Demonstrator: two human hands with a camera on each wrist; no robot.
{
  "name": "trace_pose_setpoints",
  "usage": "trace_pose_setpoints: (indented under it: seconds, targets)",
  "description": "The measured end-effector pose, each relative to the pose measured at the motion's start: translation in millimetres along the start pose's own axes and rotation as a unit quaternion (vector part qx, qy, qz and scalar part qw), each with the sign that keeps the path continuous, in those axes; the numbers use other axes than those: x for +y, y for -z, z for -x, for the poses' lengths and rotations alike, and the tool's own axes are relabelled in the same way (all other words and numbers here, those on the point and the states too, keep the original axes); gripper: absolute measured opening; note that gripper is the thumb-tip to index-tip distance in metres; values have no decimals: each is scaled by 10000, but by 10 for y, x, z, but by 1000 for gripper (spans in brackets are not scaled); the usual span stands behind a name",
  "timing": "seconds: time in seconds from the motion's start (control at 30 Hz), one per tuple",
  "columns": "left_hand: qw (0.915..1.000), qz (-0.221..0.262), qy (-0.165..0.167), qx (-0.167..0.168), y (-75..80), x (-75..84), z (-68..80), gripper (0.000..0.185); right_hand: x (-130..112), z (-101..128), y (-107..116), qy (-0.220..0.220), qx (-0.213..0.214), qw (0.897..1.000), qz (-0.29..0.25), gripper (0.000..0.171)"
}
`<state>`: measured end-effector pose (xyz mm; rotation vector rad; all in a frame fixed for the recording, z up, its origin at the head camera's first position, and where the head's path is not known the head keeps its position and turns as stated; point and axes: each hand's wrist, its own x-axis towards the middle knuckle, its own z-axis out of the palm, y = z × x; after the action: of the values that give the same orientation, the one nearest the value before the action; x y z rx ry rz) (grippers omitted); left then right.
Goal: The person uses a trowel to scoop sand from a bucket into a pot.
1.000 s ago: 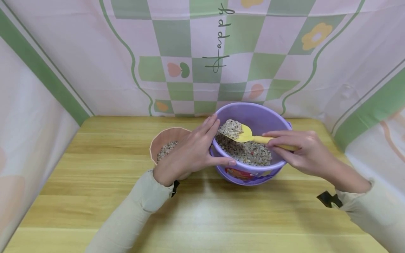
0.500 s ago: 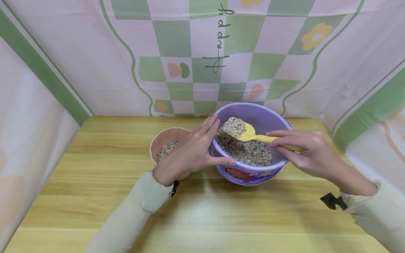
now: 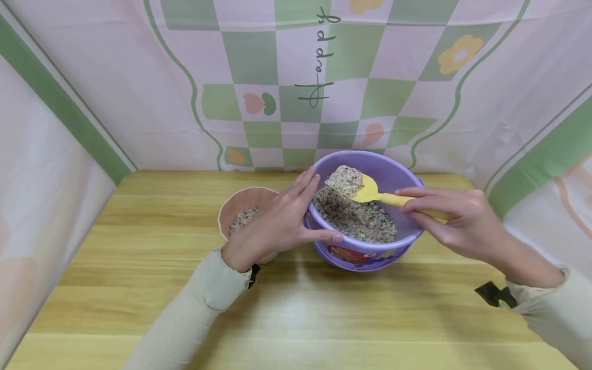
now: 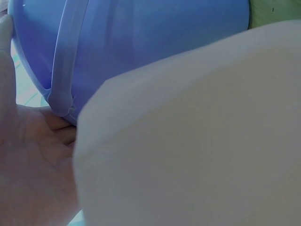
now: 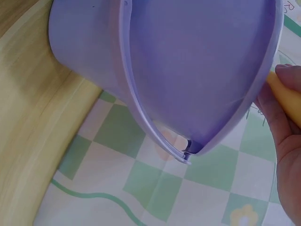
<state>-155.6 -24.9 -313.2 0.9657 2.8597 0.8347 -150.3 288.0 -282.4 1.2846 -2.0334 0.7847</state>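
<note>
A purple bucket (image 3: 401, 174) half full of mixed grain (image 3: 363, 222) stands on the wooden table (image 3: 139, 257). My right hand (image 3: 455, 216) grips the handle of a yellow scoop (image 3: 371, 191), which is heaped with grain and held just above the grain in the bucket. My left hand (image 3: 273, 226) rests with straight fingers against the bucket's left wall, the thumb lying along the front rim. Under that hand stands a pink cup (image 3: 241, 201) with some grain inside. The right wrist view shows the bucket (image 5: 197, 70) from outside and the scoop handle (image 5: 288, 101). In the left wrist view the bucket (image 4: 141, 37) is next to my palm (image 4: 33, 160).
A checked pink and green cloth (image 3: 296, 77) hangs behind the table and along both sides. Bare wood stretches to the left and across the front. A pale blurred surface (image 4: 197, 141) fills most of the left wrist view.
The right hand has lifted the loaded scoop a little higher and drawn back slightly to the right. The left hand, bucket and cup have stayed put.
</note>
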Motion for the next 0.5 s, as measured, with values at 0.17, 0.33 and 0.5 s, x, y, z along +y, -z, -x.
trace_pose_setpoints:
  seconds: [0.17, 0.33, 0.5]
  targets:
    - [9999, -23, -47, -134, 20, -12, 2, 119, -48, -40, 30, -25, 82, 10000, -47, 44]
    - [9998, -50, -85, -189, 45, -26, -8, 119, -84, -79, 50, -33, 117, 9999, 9, 45]
    - [9995, 2, -144, -275, 65, -50, -13, 116, -116, -120, 49, 15, 163, 9999, 1, 45]
